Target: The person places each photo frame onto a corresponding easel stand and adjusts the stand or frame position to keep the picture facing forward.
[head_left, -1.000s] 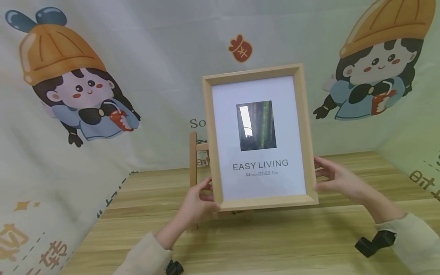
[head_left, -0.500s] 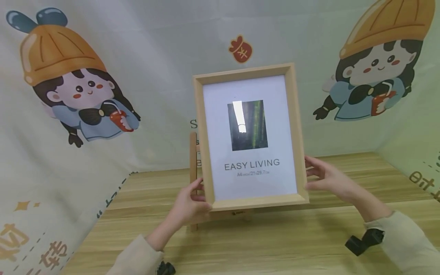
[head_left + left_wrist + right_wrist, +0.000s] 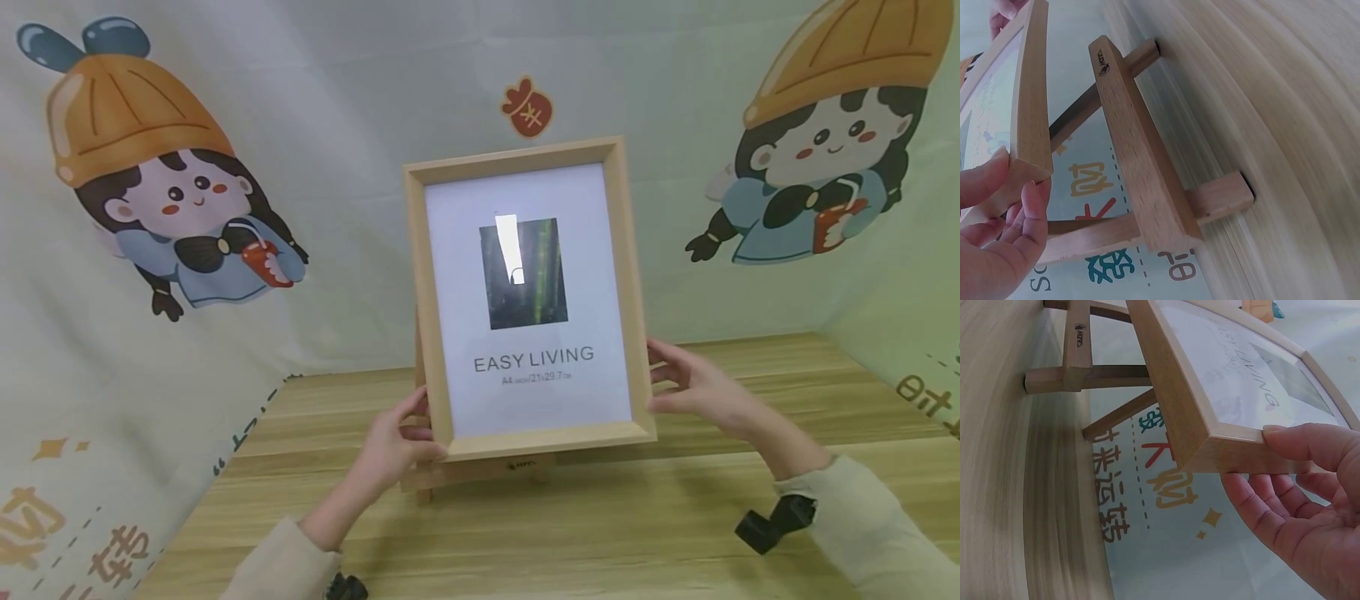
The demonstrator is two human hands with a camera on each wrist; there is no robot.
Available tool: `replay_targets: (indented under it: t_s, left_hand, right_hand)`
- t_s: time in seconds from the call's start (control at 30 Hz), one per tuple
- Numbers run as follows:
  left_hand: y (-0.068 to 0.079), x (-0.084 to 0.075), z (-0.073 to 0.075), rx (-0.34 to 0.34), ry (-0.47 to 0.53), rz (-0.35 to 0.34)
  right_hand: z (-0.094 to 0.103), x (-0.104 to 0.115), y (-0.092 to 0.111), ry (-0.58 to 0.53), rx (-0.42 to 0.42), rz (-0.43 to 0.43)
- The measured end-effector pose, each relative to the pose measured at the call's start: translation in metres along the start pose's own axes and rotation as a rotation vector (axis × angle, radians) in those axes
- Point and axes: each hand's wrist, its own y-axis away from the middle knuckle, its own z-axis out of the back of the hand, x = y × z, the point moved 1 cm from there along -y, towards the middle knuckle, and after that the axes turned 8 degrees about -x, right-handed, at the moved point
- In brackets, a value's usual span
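A light wooden picture frame (image 3: 636, 333) with a white "EASY LIVING" sheet and a dark green photo is held up, tilted slightly, in the head view. My left hand (image 3: 393, 442) grips its lower left side, thumb on the front and fingers behind. On the opposite side my right hand (image 3: 701, 387) pinches the lower right edge the same way. Behind the frame stands a small wooden easel (image 3: 1138, 144), mostly hidden in the head view. Both wrist views show a gap between the frame's bottom edge and the easel's ledge (image 3: 1077, 340).
The easel stands on a wood-grain table (image 3: 570, 533). A pale cloth backdrop (image 3: 360, 108) with cartoon figures and lettering rises behind and at both sides. Black wrist devices (image 3: 776, 523) hang below the sleeves.
Both hands have carried the picture frame to the left, so it now covers most of the easel's left leg. More of the easel's ledge shows beneath it.
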Motion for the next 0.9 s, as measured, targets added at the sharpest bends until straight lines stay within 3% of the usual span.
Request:
replay_targets:
  t_s: [0.9]
  left_hand:
    - [0.001,0.009,0.024,-0.005,-0.006,-0.015]
  right_hand:
    - [-0.021,-0.002,-0.021,-0.037,0.009,-0.040]
